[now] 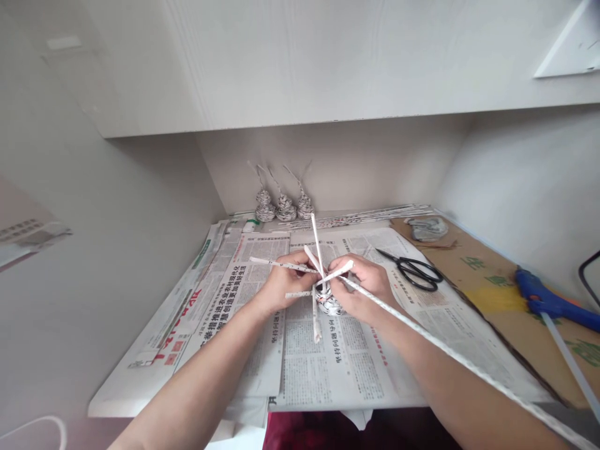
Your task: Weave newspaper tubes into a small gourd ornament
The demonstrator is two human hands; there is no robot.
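Between my hands sits a small round woven paper piece (329, 305), with several rolled newspaper sticks spreading out from its top. My left hand (287, 284) is closed on the sticks at its left side, one of them pointing left past the fingers. On the other side my right hand (365, 284) pinches a long paper stick (422, 331), which runs back over the right forearm to the lower right corner. One stick (315, 240) stands nearly upright, and another hangs down in front. Some fingertips are hidden behind the sticks.
Newspaper sheets (323, 375) cover the table. Three woven paper gourds (286, 209) stand at the back left, beside a bundle of paper sticks (360, 216). At right lie black scissors (419, 273) and a blue glue gun (553, 303) on cardboard (487, 306). A cabinet (328, 69) overhangs the back.
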